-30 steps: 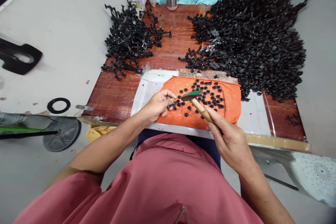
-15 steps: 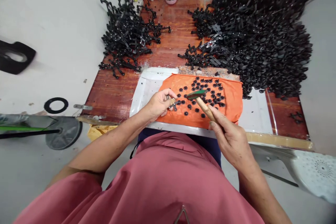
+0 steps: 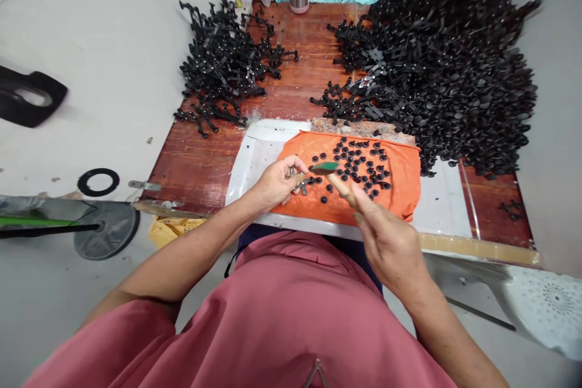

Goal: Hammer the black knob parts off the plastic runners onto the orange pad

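My right hand [image 3: 393, 242] is closing firmly around the hammer [image 3: 335, 182], gripping its pale wooden handle, and the green-topped head is hovering over the orange cloth [image 3: 402, 182]; I cannot tell how much gap it is leaving above the surface. My left hand [image 3: 279, 182] is pinching a small black linkage [image 3: 307, 183] narrowly between thumb and fingers, my fingertips partly hiding it at the cloth's left side. Black round-headed pieces [image 3: 350, 159] are lying scattered over the cloth, which is covering part of a white board [image 3: 443, 200] on the counter [image 3: 302, 82].

By my judgement, the hammer is carrying most of its weight in the head, so the bare handle is offering the best hold, stiff and unlikely to slip. The linkage is looking light and thin, probably rigid in its bars but loose at its joints, so I am judging its outer end the place to pinch. The round pieces are seeming light and inclined to roll. The cloth is looking soft and wrinkling easily.

As for brands or labels, I am finding no readable writing on the hammer, the linkage or the cloth.
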### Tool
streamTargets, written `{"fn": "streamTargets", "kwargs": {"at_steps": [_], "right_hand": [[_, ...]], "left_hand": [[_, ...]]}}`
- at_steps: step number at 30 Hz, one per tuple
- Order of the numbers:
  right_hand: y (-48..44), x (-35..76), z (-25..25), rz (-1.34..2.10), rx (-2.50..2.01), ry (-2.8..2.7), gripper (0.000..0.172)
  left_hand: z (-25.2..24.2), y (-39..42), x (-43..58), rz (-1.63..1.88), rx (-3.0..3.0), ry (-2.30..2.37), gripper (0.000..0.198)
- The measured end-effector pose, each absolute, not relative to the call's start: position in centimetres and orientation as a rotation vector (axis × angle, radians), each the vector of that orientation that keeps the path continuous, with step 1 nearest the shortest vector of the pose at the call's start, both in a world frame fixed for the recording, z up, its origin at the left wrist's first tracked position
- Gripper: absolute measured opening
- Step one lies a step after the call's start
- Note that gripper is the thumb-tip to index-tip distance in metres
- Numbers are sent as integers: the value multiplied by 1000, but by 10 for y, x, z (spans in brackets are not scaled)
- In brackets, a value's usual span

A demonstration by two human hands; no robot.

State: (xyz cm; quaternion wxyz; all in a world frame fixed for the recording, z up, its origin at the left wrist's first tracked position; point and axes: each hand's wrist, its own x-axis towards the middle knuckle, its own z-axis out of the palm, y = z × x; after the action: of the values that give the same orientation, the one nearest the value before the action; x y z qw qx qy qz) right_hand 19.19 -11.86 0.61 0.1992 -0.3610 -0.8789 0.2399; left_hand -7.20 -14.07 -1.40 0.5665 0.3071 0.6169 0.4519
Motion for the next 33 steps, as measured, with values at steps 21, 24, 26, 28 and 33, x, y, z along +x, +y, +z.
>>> {"fn": "streamTargets", "kwargs": {"at_steps": [21, 24, 26, 28, 33], "right_hand": [[-116, 199, 21, 680, -953, -2246, 61], [-117, 202, 15, 806, -1040, -2196, 53], [-117, 196, 12, 931, -1104, -2146, 47], [-116, 183, 11, 1085, -1118, -2096, 41], [-111, 147, 15, 1367, -1019, -1972, 27]], "left_hand": [[-15, -144, -79, 1045, 809, 1383, 73], [-9, -150, -77, 1092, 734, 1288, 76], [-5, -153, -71, 1182, 694, 1203, 74], [0, -156, -61, 1263, 682, 1130, 73], [8, -164, -31, 1274, 648, 1056, 57]]}}
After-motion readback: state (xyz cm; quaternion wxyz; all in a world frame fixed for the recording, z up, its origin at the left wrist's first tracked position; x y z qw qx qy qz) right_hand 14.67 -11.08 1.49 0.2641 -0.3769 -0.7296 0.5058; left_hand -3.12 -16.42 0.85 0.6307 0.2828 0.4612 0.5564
